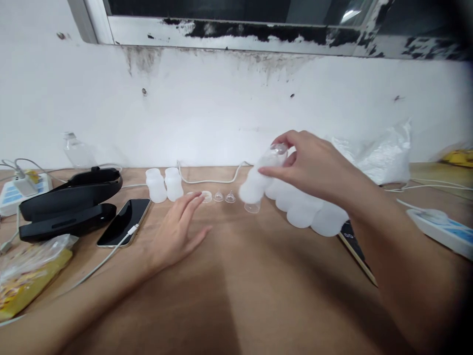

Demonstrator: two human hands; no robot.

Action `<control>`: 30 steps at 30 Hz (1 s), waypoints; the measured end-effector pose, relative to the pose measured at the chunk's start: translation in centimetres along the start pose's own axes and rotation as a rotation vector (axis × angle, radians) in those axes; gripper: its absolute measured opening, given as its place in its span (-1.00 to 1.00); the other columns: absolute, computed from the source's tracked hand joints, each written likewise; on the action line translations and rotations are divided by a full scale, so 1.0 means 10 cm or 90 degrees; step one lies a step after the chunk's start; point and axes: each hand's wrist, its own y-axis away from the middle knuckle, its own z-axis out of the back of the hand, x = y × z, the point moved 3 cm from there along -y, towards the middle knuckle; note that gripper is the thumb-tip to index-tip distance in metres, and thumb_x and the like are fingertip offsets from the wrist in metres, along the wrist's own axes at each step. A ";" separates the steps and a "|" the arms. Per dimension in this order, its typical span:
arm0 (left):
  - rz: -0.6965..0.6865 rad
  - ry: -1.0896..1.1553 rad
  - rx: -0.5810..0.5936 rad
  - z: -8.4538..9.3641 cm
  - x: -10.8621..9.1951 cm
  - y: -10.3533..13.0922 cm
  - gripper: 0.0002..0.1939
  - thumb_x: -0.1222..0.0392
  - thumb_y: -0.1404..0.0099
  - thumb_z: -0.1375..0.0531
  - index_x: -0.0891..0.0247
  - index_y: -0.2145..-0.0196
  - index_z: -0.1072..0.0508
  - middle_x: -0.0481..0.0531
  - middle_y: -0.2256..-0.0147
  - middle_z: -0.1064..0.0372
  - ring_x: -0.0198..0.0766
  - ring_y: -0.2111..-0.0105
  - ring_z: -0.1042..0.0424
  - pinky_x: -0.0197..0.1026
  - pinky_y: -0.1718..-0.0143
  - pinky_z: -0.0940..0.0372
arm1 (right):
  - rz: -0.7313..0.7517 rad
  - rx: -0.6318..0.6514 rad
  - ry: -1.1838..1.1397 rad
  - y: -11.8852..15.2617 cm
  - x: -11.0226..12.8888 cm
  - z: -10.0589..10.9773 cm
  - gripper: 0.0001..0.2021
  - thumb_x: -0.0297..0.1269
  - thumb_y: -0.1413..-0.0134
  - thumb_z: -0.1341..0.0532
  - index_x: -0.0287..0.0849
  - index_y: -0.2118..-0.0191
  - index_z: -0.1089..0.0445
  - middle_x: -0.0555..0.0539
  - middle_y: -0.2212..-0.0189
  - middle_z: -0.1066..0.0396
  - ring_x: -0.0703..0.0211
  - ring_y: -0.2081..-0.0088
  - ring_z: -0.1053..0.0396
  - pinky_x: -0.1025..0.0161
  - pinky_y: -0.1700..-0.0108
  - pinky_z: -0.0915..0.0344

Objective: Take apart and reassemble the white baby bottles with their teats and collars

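My right hand [299, 160] pinches a frosted white plastic bottle [254, 182] near its upper end, where a clear part shows between the fingers. The bottle is tilted, its lower end to the left, and blurred. Just below it a clear dome-like cap [252, 207] lies on the table. My left hand [179, 229] rests low over the wood, fingers spread, holding nothing. By its fingertips is a translucent ring [206, 196]. Right of that ring sit two clear nipples, a nearer one [218, 196] and a farther one [230, 197].
Two white bottles [164, 185] stand by the wall. More frosted bottles [303, 212] lie under my right forearm, beside a dark device [356, 249]. Left are a phone [124, 222], a black headset-like object [72, 197] and a yellow bag [37, 271]. A power strip [443, 229] lies right.
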 end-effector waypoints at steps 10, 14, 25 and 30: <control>0.049 0.050 0.124 0.11 -0.13 -0.04 -0.51 0.03 -0.22 -0.02 0.27 -0.06 -0.07 0.17 0.10 -0.31 -0.06 0.21 -0.36 -0.08 0.24 -0.25 | 0.158 0.336 -0.281 0.23 0.43 -0.53 -0.57 0.03 0.23 -0.22 -0.12 0.22 -0.34 -0.02 0.35 -0.36 0.20 0.39 -0.29 0.30 0.42 -0.14; 0.108 0.255 0.257 0.14 -0.09 -0.05 -0.53 -0.02 -0.20 -0.04 0.22 -0.03 -0.16 0.00 0.26 -0.39 -0.21 0.38 -0.37 -0.24 0.39 -0.24 | 0.317 0.353 -0.315 0.20 0.47 -0.52 -0.61 0.03 0.26 -0.24 -0.13 0.31 -0.42 -0.01 0.39 -0.37 0.21 0.37 -0.27 0.31 0.41 -0.13; 0.342 0.550 0.174 -0.11 0.12 0.09 -0.55 -0.01 -0.16 -0.04 0.34 0.08 -0.25 0.06 0.37 -0.40 -0.13 0.35 -0.35 -0.20 0.40 -0.24 | 0.185 0.154 0.063 -0.22 -0.40 -0.32 -0.65 -0.10 0.00 -0.09 -0.05 0.07 -0.30 -0.13 0.09 -0.23 0.09 0.30 -0.31 0.17 0.30 -0.22; 0.391 0.605 0.108 -0.22 0.16 0.11 -0.60 -0.04 -0.15 -0.07 0.33 0.18 -0.28 0.05 0.41 -0.37 -0.16 0.40 -0.36 -0.19 0.41 -0.26 | 0.134 0.272 0.276 -0.35 -0.45 -0.80 -0.56 -0.45 0.06 -0.10 -0.11 -0.01 -0.22 -0.19 0.12 -0.30 -0.11 0.10 -0.22 0.15 0.30 -0.23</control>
